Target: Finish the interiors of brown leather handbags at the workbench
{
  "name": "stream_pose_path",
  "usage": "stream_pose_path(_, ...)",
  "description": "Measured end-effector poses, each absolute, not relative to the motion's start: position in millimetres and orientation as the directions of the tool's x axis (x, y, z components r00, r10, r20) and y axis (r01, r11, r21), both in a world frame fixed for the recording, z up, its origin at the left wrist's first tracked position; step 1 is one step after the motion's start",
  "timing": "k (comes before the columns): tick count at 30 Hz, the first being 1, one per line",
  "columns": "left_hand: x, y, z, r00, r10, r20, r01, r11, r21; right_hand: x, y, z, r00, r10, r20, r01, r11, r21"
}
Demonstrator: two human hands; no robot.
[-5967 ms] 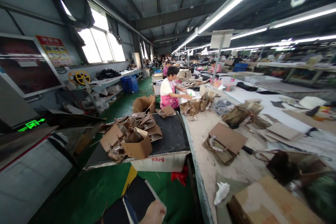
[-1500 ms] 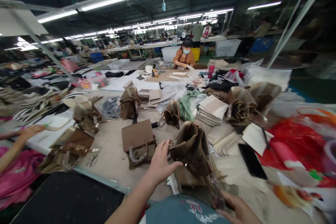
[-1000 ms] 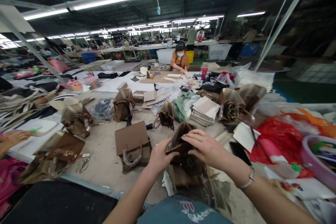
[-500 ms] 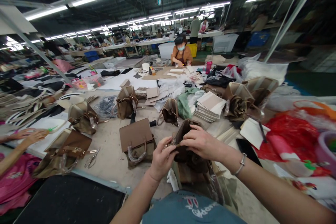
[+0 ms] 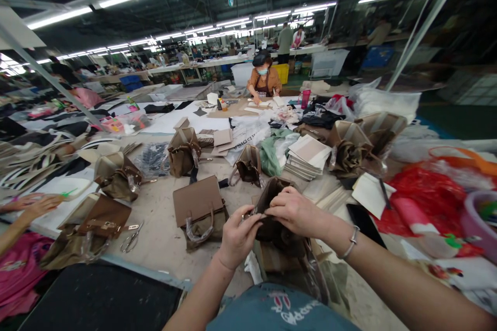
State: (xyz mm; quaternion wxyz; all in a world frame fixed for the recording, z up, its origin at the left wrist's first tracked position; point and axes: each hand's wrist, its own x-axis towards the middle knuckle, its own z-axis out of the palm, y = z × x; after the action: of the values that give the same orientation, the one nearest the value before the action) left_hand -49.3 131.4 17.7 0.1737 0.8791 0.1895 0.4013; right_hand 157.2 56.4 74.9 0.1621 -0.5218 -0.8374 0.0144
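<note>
A brown handbag (image 5: 277,251) stands right in front of my body, its dark mouth facing up. My left hand (image 5: 238,235) pinches the bag's upper edge at its left side, thumb and fingers pressed together. Close beside it, my right hand (image 5: 295,212) grips the same edge, with fingers bent over the rim. The fingertips of both hands almost meet there. Part of the bag's opening is hidden behind my right hand. Just left of my hands sits another brown handbag (image 5: 200,204) with a plastic-wrapped handle.
Scissors (image 5: 132,240) lie at left near a brown bag (image 5: 103,217). Stacked panels (image 5: 306,158) and a small bag (image 5: 248,165) stand beyond my hands. To the right are a phone (image 5: 365,225) and red plastic (image 5: 430,196). A co-worker's hands (image 5: 37,204) show at far left.
My fingertips have drawn slightly closer together on the bag's edge. The whole view has shifted a little. Across the table, the co-worker's arms have moved.
</note>
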Motion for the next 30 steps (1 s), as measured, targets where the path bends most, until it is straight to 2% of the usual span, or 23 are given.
stream_pose_path(9,-48,130,20,0.607,0.484,0.630,0.176,-0.856,0.487,153,55,82,-0.361,0.911,0.198,0.887,0.401,-0.229)
stream_pose_path(15,-45,131,22,0.605,0.530,0.593,0.169,-0.814,0.555,147,61,84,-0.344,0.922,0.179,0.898,0.379,-0.225)
stream_pose_path(20,-44,133,15,0.565,0.561,0.605,0.154,-0.792,0.590,142,67,88,-0.255,0.955,0.148,0.931,0.284,-0.229)
stream_pose_path(26,-43,129,21,0.483,0.755,0.443,0.265,-0.608,0.748,137,74,89,-0.168,0.975,0.149,0.951,0.199,-0.235)
stream_pose_path(30,-40,129,26,0.484,0.789,0.377,0.347,-0.569,0.745,136,79,88,-0.120,0.981,0.152,0.960,0.154,-0.235)
